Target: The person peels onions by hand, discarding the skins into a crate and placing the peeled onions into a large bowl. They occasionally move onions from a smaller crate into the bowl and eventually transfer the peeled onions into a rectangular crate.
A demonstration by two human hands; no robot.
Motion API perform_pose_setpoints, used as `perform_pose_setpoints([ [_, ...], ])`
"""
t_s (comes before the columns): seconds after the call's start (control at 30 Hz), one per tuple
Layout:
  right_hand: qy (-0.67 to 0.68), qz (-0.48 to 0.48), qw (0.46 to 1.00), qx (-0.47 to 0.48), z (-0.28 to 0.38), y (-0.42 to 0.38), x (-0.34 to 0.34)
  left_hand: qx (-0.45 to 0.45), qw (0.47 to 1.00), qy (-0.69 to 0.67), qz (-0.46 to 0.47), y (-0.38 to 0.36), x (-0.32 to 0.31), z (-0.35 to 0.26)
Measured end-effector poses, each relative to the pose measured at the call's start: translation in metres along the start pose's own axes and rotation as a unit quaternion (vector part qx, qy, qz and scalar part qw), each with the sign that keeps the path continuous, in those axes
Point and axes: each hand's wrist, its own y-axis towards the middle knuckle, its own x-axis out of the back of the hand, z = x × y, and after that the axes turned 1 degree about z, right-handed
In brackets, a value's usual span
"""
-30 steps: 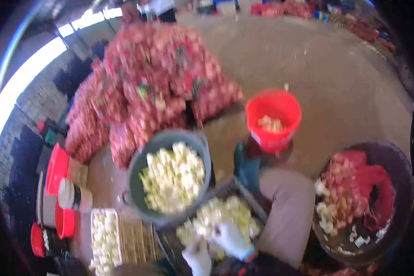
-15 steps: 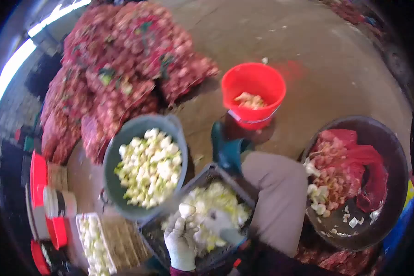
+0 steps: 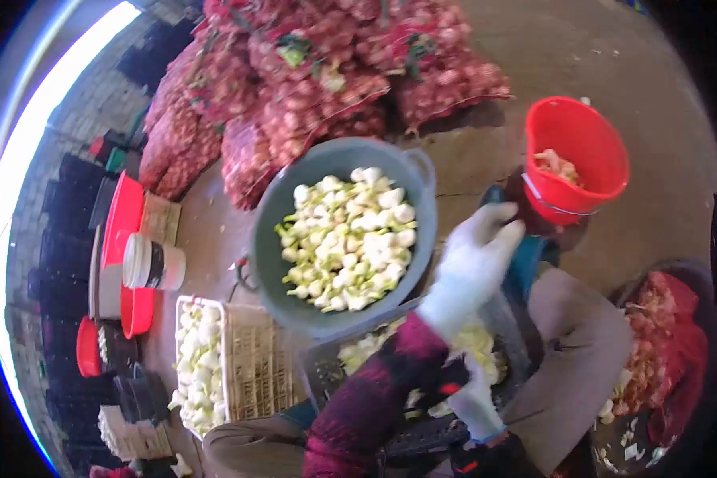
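Note:
My left hand (image 3: 472, 259), in a white glove, reaches forward over the teal boot (image 3: 526, 259), to the right of the grey-green tub (image 3: 272, 239). Its thumb and fingers are apart, and no bulb shows between them. My right hand (image 3: 478, 405), also gloved, is low over the dark crate (image 3: 327, 373); its fingers are partly hidden by my left forearm. Pale peelings and green trimmings (image 3: 474, 342) fill the crate between my knees. White peeled bulbs (image 3: 350, 247) with short green stems heap up in the tub.
Net sacks (image 3: 311, 103) of pinkish bulbs are piled at the back. A red bucket (image 3: 577, 147) stands forward right. To the right is a dark basin (image 3: 613, 442) with a red net. A white basket (image 3: 229, 362) of white bulbs and a white pail (image 3: 153, 263) stand left.
My left hand has moved forward and right, away from the crate; the white bulb it held no longer shows in it. The view has swung left.

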Motion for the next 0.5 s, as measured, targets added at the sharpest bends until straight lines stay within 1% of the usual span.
perform_pose_setpoints([
  [0.07, -0.139, 0.006, 0.99, -0.011, -0.028, 0.01, 0.003, 0.062, 0.991, 0.093, -0.067, -0.031, 0.074, 0.027],
  [0.1, -0.199, 0.022, 0.98, 0.025, -0.047, 0.01, 0.011, 0.112, 0.976, 0.141, -0.123, -0.04, 0.121, 0.053],
  [0.13, -0.202, 0.002, 0.979, -0.018, 0.002, 0.006, -0.008, 0.157, 0.95, 0.197, -0.188, -0.049, 0.173, 0.086],
  [0.17, -0.197, 0.017, 0.978, -0.071, 0.001, 0.009, -0.01, 0.222, 0.936, 0.206, -0.18, -0.06, 0.22, 0.094],
  [0.2, -0.191, 0.03, 0.973, -0.126, -0.005, 0.013, -0.01, 0.241, 0.917, 0.258, -0.188, -0.068, 0.269, 0.125],
  [0.23, -0.193, 0.03, 0.972, -0.131, -0.012, 0.015, -0.009, 0.246, 0.89, 0.351, -0.155, -0.076, 0.318, 0.16],
  [0.27, -0.253, 0.041, 0.962, -0.091, -0.021, 0.017, -0.009, 0.251, 0.854, 0.439, -0.12, -0.082, 0.352, 0.186],
  [0.3, -0.312, 0.055, 0.947, -0.051, -0.026, 0.022, -0.01, 0.259, 0.855, 0.434, -0.119, -0.081, 0.367, 0.198],
  [0.33, -0.316, 0.056, 0.945, -0.06, -0.027, 0.027, -0.015, 0.288, 0.804, 0.519, -0.046, -0.079, 0.376, 0.208],
  [0.37, -0.301, 0.041, 0.952, -0.046, -0.027, 0.03, -0.022, 0.31, 0.74, 0.596, 0.032, -0.076, 0.381, 0.219],
  [0.4, -0.285, 0.024, 0.958, -0.031, -0.024, 0.03, -0.027, 0.316, 0.742, 0.59, 0.041, -0.075, 0.384, 0.229],
  [0.43, -0.347, 0.021, 0.937, -0.04, -0.012, 0.03, -0.031, 0.35, 0.698, 0.62, 0.081, -0.072, 0.378, 0.224],
  [0.47, -0.351, 0.018, 0.935, -0.05, -0.01, 0.034, -0.034, 0.38, 0.65, 0.646, 0.122, -0.069, 0.373, 0.221],
  [0.5, -0.364, 0.026, 0.931, -0.03, -0.009, 0.037, -0.037, 0.364, 0.656, 0.65, 0.118, -0.068, 0.376, 0.224],
])
